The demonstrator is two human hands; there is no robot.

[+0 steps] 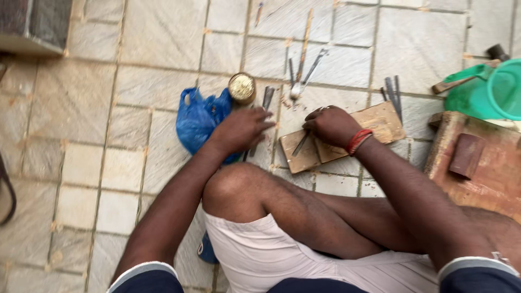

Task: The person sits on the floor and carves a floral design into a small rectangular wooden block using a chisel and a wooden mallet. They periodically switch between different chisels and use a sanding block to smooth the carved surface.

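The right hand (331, 125) pinches a thin, stiff metal chisel (300, 144) against the wooden board (380, 122), likely best gripped mid-shaft, while the left hand (241, 129) rests open on tools.

blue plastic bag (198, 122), green bucket (496, 89), red wristband (359, 140), brown wooden board (347, 138), grey paving tiles (135, 125)

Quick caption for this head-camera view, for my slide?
Seated on paving, the right hand presses a metal tool onto a wooden board; the left hand reaches beside a blue bag.
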